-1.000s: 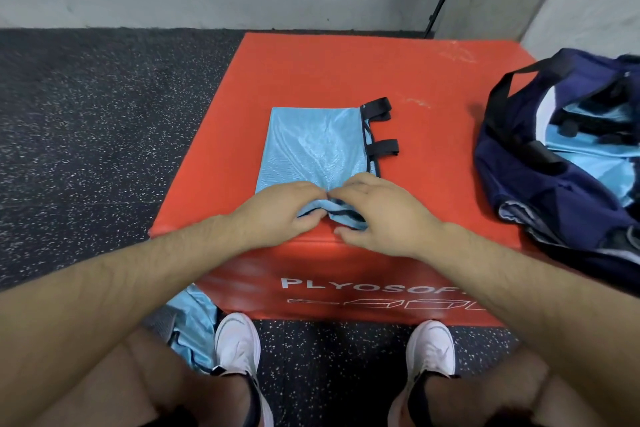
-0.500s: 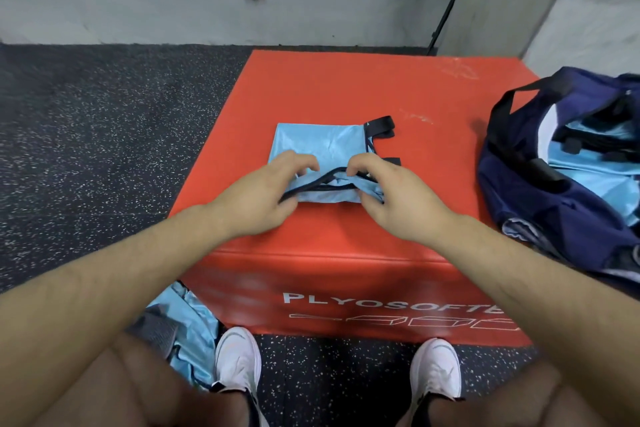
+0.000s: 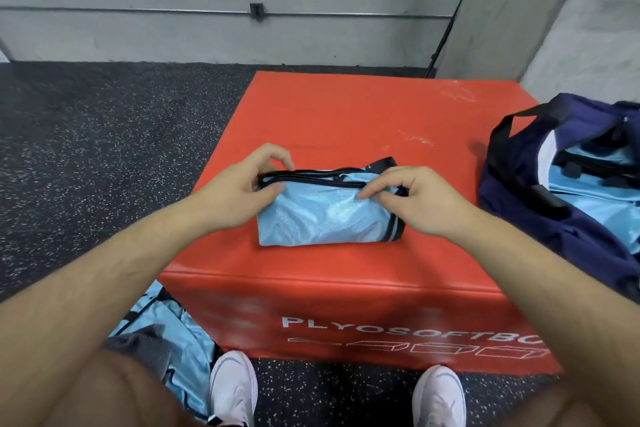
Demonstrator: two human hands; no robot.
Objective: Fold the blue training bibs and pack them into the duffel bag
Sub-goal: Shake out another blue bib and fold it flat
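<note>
The folded bib [image 3: 322,215] lies on the red box [image 3: 346,114]. The left hand [image 3: 242,191] pinches its far edge at 10 o'clock, and the right hand [image 3: 412,198] pinches it at 2 o'clock. At 3 o'clock of the bib sits the open bag [image 3: 519,191], with packed bibs [image 3: 595,191] inside. At 7 o'clock, a loose pile [image 3: 162,333] of bibs lies on the floor [image 3: 104,149] beside a white shoe [image 3: 233,388].

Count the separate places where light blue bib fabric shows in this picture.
3: the folded bib on the red box; bibs inside the duffel bag at right; a heap on the floor, lower left. More may be hidden in the bag.
</note>
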